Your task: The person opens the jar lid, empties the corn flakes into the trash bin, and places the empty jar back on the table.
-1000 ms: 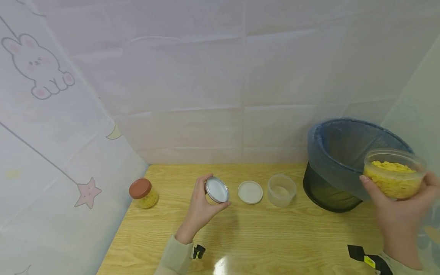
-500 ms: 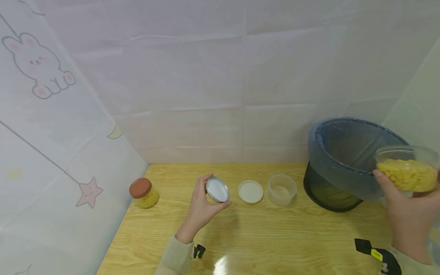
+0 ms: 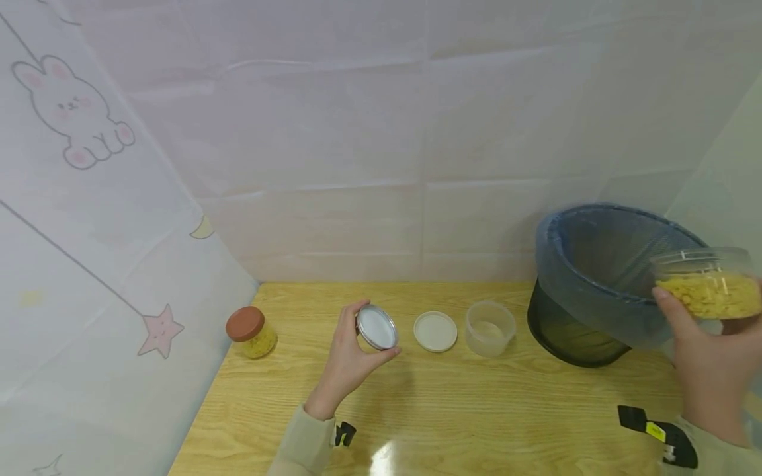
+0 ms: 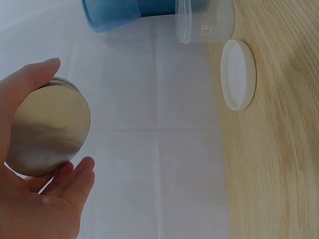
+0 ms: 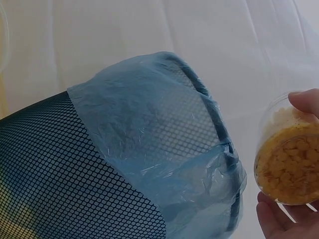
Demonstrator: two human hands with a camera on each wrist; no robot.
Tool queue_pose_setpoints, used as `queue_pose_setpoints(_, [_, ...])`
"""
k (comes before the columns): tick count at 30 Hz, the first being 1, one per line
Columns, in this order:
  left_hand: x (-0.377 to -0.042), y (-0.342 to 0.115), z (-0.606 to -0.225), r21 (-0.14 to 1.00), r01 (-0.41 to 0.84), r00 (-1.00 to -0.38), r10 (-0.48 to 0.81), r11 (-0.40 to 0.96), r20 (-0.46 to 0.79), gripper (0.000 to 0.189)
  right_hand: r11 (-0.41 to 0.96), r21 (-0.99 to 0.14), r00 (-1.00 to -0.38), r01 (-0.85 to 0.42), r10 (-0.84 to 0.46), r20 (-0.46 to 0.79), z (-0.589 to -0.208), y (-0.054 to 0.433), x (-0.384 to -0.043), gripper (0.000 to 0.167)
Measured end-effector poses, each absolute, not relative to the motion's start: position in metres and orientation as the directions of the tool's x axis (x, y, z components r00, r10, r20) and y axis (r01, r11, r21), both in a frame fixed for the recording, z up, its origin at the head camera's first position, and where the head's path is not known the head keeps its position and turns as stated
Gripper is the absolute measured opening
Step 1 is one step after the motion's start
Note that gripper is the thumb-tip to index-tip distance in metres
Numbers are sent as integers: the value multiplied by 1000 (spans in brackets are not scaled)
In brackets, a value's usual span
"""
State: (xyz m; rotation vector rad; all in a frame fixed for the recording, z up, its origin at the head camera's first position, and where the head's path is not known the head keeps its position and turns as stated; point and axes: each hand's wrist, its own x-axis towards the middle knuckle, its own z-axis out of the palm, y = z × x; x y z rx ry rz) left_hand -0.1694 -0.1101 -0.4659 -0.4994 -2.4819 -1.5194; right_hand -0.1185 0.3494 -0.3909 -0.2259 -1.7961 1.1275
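Note:
My left hand (image 3: 351,360) holds a round, silvery metal lid (image 3: 377,327) by its edge, between thumb and fingers, above the table. In the left wrist view the lid (image 4: 52,129) turns a shiny, flat face to the camera. At the far right, my right hand (image 3: 717,360) grips a clear plastic tub (image 3: 711,291), part filled with small yellow pieces. The tub overlaps the right side of the bin's rim in the head view. From the right wrist, the tub (image 5: 289,167) appears beside the bin's mouth, thumb on one side and fingers on the other.
A black mesh bin (image 3: 571,330) with a blue liner (image 3: 571,277) stands at the back right. Left of it are a translucent tub (image 3: 489,330) and a white lid (image 3: 435,332). A brown-lidded jar (image 3: 253,334) of yellow bits sits at the table's left edge.
My right hand has moved right and slightly up with the tub, which has tilted so that its side now shows more than its opening. The left hand stays in place with the metal lid.

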Motion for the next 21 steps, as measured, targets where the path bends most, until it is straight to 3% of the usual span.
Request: queue_pose_setpoints(21, [-169, -111, -465, 833, 359, -933, 181, 421, 311, 95, 608, -776, -513, -168, 618, 595, -391, 351, -119, 84])
